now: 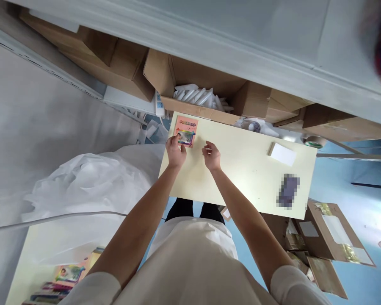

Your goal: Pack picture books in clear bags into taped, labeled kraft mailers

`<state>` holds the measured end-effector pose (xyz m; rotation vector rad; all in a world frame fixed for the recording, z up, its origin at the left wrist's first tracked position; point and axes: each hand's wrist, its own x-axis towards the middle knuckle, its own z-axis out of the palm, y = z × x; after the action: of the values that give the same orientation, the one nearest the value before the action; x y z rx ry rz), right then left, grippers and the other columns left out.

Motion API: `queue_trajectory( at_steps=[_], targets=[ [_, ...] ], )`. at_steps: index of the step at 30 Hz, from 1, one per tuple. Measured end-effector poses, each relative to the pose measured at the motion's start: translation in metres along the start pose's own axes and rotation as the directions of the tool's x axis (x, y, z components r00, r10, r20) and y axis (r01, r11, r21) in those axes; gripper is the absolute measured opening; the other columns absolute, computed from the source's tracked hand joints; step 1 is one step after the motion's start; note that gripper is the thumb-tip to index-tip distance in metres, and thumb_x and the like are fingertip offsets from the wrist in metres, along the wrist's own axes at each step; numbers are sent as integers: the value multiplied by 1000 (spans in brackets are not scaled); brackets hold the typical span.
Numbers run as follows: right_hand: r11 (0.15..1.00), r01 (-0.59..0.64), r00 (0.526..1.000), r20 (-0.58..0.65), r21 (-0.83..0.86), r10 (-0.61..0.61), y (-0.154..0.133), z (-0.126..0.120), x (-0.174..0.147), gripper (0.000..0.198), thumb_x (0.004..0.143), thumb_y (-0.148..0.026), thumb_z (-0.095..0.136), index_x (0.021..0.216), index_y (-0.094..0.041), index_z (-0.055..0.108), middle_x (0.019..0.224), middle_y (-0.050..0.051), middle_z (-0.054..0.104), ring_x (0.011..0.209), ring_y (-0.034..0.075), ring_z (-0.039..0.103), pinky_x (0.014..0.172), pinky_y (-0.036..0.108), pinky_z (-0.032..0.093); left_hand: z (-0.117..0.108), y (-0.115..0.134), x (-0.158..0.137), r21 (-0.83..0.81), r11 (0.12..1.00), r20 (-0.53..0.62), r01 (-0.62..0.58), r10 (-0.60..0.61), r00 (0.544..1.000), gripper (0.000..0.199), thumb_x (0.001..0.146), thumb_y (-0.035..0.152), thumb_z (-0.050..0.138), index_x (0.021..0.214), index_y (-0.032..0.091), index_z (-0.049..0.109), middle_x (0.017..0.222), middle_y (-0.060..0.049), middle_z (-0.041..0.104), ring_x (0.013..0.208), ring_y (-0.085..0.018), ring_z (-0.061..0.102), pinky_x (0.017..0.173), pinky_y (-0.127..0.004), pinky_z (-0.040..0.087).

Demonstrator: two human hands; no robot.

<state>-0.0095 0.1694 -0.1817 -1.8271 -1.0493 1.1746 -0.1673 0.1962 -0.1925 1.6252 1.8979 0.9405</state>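
A pink booklet (187, 126) with a colourful picture on its cover lies near the left end of the pale table (238, 169). At its lower left corner is my left hand (177, 153); thumb and index finger are on the cover and the other fingers curl at the left edge, partly hidden. My right hand (211, 156) hovers just right of the booklet, apart from it. Its fingers are loosely bent with a gap between them, and nothing shows in them.
An open cardboard box (206, 112) of white packets (195, 95) stands behind the table under a shelf. On the right side are a white card stack (282, 154), a blurred-out dark object (288, 190) and a tape roll (315, 142). Plastic sheeting (95, 182) lies left; cartons (333, 228) stand lower right.
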Motion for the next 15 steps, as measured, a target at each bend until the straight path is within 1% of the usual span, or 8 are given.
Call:
queue_trajectory(
  at_steps=[3,6,8,11,13,15],
  targets=[
    [995,-8,998,68,100,1,-5,-47,-34,39,82,-39,54,116,-20,56,95,7,61,69,15,59,70,35,54,-10,41,-17,-37,997,-12,-63,63,998,40,76,9,54,115,15,56,112,-15,58,114,-27,51,102,-43,38],
    [993,32,997,60,115,-39,-16,-103,-57,30,79,-42,59,102,-22,61,84,4,62,65,17,60,67,39,55,-18,89,-31,-110,983,-11,-145,145,989,33,80,14,54,112,16,57,110,-13,60,111,-26,53,101,-42,39],
    [990,81,996,15,115,-84,-29,-143,-63,27,78,-44,61,96,-23,62,80,4,63,66,19,61,68,42,55,-19,123,-36,-172,963,18,-207,213,977,28,82,17,53,110,18,59,109,-12,61,109,-24,54,100,-41,40],
    [974,189,980,-81,125,-180,-56,-204,-61,27,78,-45,61,95,-25,62,80,4,63,68,20,61,70,42,53,-16,178,-37,-270,918,50,-291,315,948,22,84,20,54,104,19,61,108,-10,62,107,-22,56,94,-38,45],
    [952,286,950,-165,107,-266,-80,-244,-55,28,78,-45,61,96,-24,62,83,5,64,70,20,61,70,40,52,-9,218,-33,-338,880,57,-334,374,926,22,83,21,56,103,18,62,106,-10,63,103,-21,58,88,-35,49],
    [920,390,893,-260,37,-368,-106,-284,-46,31,79,-44,61,100,-20,61,89,8,65,73,19,60,70,38,51,0,260,-23,-417,838,59,-351,411,910,23,83,23,57,104,16,63,106,-10,63,98,-19,61,82,-32,52]
  ],
)
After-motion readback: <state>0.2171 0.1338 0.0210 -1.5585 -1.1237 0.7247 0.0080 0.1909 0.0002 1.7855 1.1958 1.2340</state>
